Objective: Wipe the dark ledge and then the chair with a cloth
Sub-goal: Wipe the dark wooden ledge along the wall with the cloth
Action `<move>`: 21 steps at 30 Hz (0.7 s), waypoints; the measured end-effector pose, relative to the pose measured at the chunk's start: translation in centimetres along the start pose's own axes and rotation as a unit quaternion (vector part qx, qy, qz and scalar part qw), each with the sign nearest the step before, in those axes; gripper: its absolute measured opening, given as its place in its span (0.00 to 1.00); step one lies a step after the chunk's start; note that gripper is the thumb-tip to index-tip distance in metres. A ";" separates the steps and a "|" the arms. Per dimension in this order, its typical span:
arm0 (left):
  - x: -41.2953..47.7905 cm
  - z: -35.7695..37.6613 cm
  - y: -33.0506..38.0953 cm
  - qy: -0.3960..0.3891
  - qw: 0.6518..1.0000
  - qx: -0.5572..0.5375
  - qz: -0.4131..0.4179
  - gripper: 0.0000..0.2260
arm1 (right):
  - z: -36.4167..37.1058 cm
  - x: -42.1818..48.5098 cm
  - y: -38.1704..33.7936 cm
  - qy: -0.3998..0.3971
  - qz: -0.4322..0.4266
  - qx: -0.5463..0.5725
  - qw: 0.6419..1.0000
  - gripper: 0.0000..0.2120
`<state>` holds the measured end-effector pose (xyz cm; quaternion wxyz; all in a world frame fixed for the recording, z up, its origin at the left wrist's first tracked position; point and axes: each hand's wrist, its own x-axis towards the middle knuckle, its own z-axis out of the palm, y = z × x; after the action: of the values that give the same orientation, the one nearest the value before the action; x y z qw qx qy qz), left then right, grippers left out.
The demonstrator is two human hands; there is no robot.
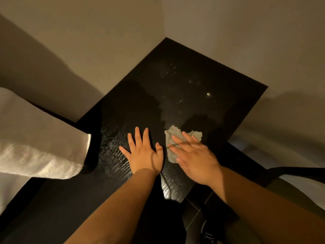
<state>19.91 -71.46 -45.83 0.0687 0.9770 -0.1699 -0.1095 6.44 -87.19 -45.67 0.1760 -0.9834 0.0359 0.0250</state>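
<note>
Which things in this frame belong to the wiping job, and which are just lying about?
In the job: cloth, pressed under the right hand; dark ledge; left hand, flat on the ledge; dark curved bar at right, perhaps the chair.
Lying about: white towel at left; shoe on the floor, dimly seen.
</note>
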 end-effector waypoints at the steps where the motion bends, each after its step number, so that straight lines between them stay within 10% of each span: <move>1: 0.0 0.0 0.0 0.000 1.000 0.000 0.000 0.33 | -0.3 0.6 1.0 0.000 -0.009 -0.005 1.000 0.25; 7: 0.0 0.0 -0.2 0.003 1.000 0.002 0.000 0.32 | -1.7 5.7 4.5 -0.004 0.164 -0.033 0.986 0.33; 15: 0.2 0.1 0.0 0.006 1.000 -0.001 -0.003 0.33 | -1.0 3.5 2.6 -0.034 -0.069 -0.005 0.997 0.24; 21: 0.2 0.0 -0.1 0.004 1.000 -0.001 -0.004 0.33 | -2.4 8.7 4.2 -0.046 0.126 -0.063 0.989 0.29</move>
<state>20.10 -71.40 -45.86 0.0700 0.9781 -0.1651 -0.1060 14.88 -92.46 -45.43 0.1110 -0.9780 0.1493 0.0943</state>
